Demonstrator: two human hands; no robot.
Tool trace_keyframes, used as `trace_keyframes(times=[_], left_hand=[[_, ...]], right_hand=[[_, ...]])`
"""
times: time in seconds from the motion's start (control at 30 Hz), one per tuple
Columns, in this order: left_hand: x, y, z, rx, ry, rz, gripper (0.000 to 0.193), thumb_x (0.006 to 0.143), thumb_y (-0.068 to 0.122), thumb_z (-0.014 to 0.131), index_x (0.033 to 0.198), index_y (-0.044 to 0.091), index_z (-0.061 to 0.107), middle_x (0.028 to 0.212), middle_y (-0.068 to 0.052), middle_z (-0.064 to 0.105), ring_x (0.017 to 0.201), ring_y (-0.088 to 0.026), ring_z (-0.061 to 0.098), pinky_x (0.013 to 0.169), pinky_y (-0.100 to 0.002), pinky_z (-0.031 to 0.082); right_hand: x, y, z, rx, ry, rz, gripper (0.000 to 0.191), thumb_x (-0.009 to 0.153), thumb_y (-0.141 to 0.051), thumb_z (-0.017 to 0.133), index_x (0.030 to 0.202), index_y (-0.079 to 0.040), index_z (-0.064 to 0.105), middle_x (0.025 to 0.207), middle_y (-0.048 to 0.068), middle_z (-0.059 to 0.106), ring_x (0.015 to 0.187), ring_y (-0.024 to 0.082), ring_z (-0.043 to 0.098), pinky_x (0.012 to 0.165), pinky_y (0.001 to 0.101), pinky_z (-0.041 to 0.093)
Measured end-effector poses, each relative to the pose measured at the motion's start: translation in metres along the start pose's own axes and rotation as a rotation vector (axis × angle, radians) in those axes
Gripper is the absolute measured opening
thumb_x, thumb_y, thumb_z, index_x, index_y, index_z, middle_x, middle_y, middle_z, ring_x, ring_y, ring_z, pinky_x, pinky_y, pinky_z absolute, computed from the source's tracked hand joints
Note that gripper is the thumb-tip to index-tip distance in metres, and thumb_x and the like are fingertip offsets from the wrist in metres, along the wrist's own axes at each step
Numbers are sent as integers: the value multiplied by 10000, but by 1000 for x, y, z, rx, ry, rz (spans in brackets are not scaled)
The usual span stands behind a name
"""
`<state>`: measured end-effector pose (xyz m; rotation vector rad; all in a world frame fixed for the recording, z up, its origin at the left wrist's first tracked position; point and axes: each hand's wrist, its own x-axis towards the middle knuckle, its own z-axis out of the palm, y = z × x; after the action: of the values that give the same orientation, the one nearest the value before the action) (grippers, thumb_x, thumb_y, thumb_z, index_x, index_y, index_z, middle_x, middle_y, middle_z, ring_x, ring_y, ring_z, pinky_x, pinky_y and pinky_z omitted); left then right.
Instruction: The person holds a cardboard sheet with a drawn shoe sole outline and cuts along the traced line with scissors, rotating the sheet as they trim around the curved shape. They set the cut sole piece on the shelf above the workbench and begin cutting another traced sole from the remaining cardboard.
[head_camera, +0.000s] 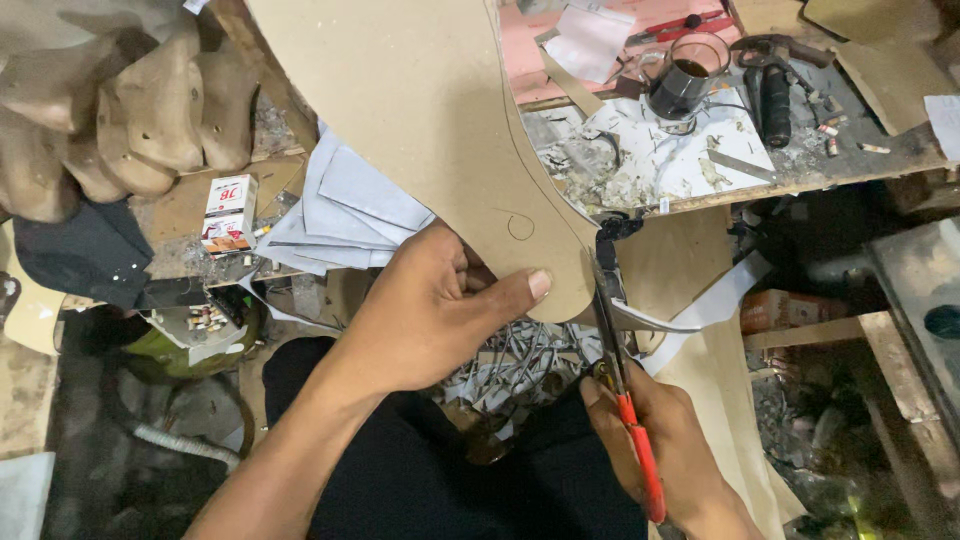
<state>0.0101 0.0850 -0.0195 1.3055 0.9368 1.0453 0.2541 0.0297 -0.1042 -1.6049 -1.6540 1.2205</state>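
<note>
Low down – left hand (430, 310) pinches cardboard (430, 110), right hand (665, 440) grips shears (615, 330)

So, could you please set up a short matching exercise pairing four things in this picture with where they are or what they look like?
Things:
1. cardboard sheet
2. scissors
3. glass cup
4. wooden shoe forms

Descriptions:
A. holds dark liquid, on the bench at the top
B. red handles, in the right hand
C. piled at the top left
D. tan, pinched by the left hand

Pairs: 1-D, 2-B, 3-A, 4-C
</note>
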Motion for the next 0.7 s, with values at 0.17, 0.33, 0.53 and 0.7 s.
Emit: trace_keyframes(times=[0.17,0.33,0.53,0.7], left_hand=[[0,7,-4,25,-66,28,337,975,115,672,1264,-50,623,1145,-108,756,1027,-123,698,888,-291,592],[-5,8,-7,32,-72,-31,329,963,98,665,1257,-41,621,1119,-94,759,996,-113,694,866,-288,586],[-13,3,1,12,-133,-108,278,953,70,662,1201,-54,671,1096,-113,777,977,-127,704,857,-299,584],[-15,2,-2,-4,-152,-129,292,953,73,658,1212,-61,666,1100,-123,778,980,-134,705,856,-304,585]], right_hand=[[-1,2,-2,-87,9,-114,138,881,-123,684,812,-31,609,502,71,541,427,174,505,441,344,428],[1,-1,-3,-199,25,-171,221,895,-158,704,799,-22,558,519,118,556,441,246,526,475,371,447],[5,-19,-8,-100,-84,-158,150,891,-169,689,914,-35,625,558,120,576,477,250,517,495,375,466],[6,-25,-7,-101,-108,-132,172,893,-163,684,1014,-45,650,560,109,587,484,224,511,493,366,471]])
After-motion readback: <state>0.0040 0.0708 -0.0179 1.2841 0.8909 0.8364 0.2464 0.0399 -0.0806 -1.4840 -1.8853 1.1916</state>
